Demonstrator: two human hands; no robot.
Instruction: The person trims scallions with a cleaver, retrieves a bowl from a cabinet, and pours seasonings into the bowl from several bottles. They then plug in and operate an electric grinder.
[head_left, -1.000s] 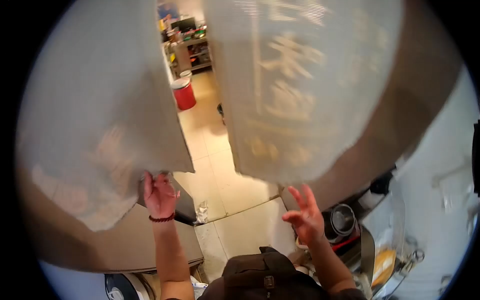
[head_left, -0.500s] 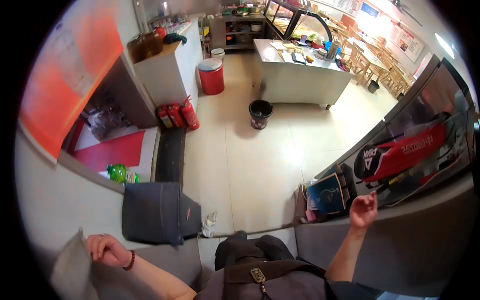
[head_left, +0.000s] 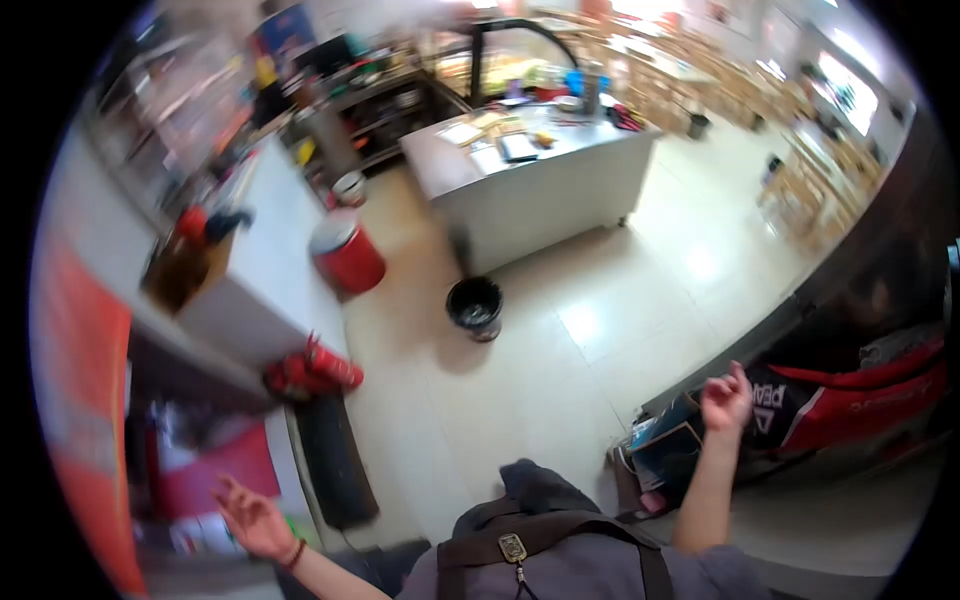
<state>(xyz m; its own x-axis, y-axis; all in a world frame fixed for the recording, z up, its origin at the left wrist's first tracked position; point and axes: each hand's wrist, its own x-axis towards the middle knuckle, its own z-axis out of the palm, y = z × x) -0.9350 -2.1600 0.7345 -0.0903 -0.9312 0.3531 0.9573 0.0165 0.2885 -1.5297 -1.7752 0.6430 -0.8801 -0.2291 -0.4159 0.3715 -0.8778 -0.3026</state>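
Your view takes in glossy pale floor tiles (head_left: 520,395), a smooth, boxy, light metal counter (head_left: 560,205) and a round black plastic bin (head_left: 485,328) near its corner. A red cylindrical drum with a pale lid (head_left: 352,264) sits to the left of the bin, with rounded red fire extinguishers (head_left: 325,372) nearer you.

Your left hand (head_left: 255,520) is open, palm up, its fingers spread and slightly bent, with a dark red beaded bracelet (head_left: 296,552) at the wrist. It appears over the edge of a flat pinkish-red mat (head_left: 215,475), though you can't tell how far above it.

Your right hand (head_left: 727,400) is raised, its index finger pointing up and the others loosely curled. It appears just beside the long red-and-black bag with white lettering (head_left: 850,412), at the right of the view; whether they touch isn't clear. A dark blue flat-sided bag (head_left: 665,455) is below and left of that hand.

In the previous frame, your left fingers grip a pale cloth; now they are spread and the cloth is out of view. The counter and bin now appear farther left, and the scene is tilted and blurrier.
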